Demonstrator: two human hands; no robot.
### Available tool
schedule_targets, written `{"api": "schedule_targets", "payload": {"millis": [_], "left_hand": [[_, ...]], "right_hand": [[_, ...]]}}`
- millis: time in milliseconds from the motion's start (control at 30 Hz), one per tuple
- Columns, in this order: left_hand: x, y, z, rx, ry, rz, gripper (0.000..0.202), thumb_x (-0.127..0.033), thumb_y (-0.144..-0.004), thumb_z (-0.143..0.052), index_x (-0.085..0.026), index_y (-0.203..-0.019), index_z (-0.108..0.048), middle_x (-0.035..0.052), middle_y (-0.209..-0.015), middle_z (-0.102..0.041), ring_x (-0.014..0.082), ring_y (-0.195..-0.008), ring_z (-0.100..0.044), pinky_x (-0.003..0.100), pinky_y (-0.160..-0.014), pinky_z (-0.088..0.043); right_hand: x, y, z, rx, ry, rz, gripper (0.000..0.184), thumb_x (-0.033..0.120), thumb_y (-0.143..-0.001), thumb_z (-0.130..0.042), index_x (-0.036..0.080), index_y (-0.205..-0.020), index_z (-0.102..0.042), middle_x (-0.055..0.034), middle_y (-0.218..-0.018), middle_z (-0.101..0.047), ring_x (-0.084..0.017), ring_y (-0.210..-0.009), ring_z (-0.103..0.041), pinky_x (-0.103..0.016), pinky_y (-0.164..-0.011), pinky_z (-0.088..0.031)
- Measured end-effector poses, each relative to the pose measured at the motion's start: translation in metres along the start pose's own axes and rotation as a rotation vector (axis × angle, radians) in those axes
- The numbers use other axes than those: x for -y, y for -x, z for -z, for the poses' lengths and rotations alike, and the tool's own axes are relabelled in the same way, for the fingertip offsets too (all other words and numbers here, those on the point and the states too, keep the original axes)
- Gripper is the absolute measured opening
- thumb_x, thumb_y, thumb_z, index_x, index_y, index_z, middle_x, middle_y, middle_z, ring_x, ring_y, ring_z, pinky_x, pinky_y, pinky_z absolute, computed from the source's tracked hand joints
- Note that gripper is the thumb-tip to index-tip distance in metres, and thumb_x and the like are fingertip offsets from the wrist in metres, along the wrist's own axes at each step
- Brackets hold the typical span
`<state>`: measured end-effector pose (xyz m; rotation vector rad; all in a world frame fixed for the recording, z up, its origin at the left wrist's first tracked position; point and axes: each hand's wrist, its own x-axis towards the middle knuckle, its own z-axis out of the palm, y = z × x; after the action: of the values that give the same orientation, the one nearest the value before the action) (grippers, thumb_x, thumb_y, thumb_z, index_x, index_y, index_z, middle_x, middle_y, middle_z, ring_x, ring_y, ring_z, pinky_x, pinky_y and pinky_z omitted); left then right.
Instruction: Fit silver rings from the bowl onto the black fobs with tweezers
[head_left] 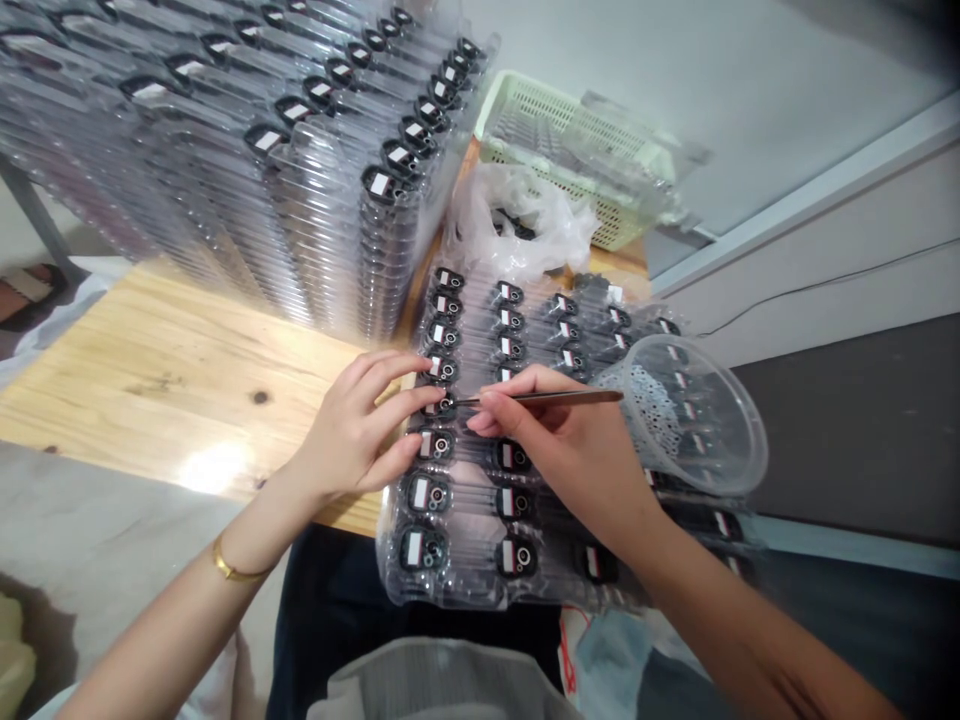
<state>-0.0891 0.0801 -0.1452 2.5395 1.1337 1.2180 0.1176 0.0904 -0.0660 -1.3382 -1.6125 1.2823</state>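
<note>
A clear plastic tray (466, 585) holds rows of small black parts (431, 494), each with a white label and a round ring. My left hand (349, 425) lies at the tray's left edge, fingers spread, its fingertips on or beside parts in the leftmost column. In my right hand (574, 445), thumb and fingers pinch a pair of brown tweezers (577, 397). The tips of the tweezers point left and meet a part beside my left index finger. Whether they grip anything small is too fine to see. My right hand and forearm hide some of the tray's middle.
A round clear tub (739, 425) with many small ring-like pieces sits on the tray's right side. Tall stacks of filled clear trays (322, 210) stand at the back left on the wooden table (187, 370). Behind are a white plastic bag (480, 225) and a pale green basket (495, 105).
</note>
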Motion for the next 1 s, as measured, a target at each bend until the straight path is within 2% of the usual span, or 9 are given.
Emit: {"api": "schedule_targets", "payload": {"millis": [333, 767, 1000], "left_hand": [[0.0002, -0.0006, 0.0006, 0.005, 0.011, -0.007, 0.035, -0.036, -0.097, -0.037, -0.017, -0.118, -0.057, 0.0157, -0.125, -0.056, 0.0278, -0.115, -0.052, 0.047, -0.096, -0.044], [0.0018, -0.0001, -0.0005, -0.003, 0.018, -0.019, 0.035, -0.037, -0.097, -0.038, -0.016, -0.118, -0.058, 0.0164, -0.124, -0.057, 0.028, -0.113, -0.053, 0.048, -0.094, -0.046], [0.0017, -0.0001, -0.0006, -0.005, 0.021, -0.014, 0.035, -0.036, -0.097, -0.038, -0.015, -0.117, -0.059, 0.0169, -0.123, -0.057, 0.0276, -0.112, -0.053, 0.047, -0.093, -0.046]], "right_hand": [[0.0023, 0.0009, -0.0007, -0.016, 0.005, 0.007, 0.013, 0.029, -0.087, -0.067, 0.021, -0.077, -0.064, 0.0003, -0.069, -0.073, -0.015, -0.068, -0.073, -0.026, -0.068, -0.06], [-0.0007, -0.0004, -0.0012, -0.018, 0.013, 0.036, 0.01, 0.024, -0.086, -0.068, 0.02, -0.077, -0.065, 0.0015, -0.067, -0.073, -0.012, -0.065, -0.072, -0.019, -0.065, -0.059], [0.0012, 0.0009, -0.0013, -0.01, 0.026, 0.035, 0.012, 0.026, -0.087, -0.066, 0.021, -0.076, -0.064, 0.0005, -0.067, -0.073, -0.014, -0.066, -0.072, -0.023, -0.065, -0.059]]}}
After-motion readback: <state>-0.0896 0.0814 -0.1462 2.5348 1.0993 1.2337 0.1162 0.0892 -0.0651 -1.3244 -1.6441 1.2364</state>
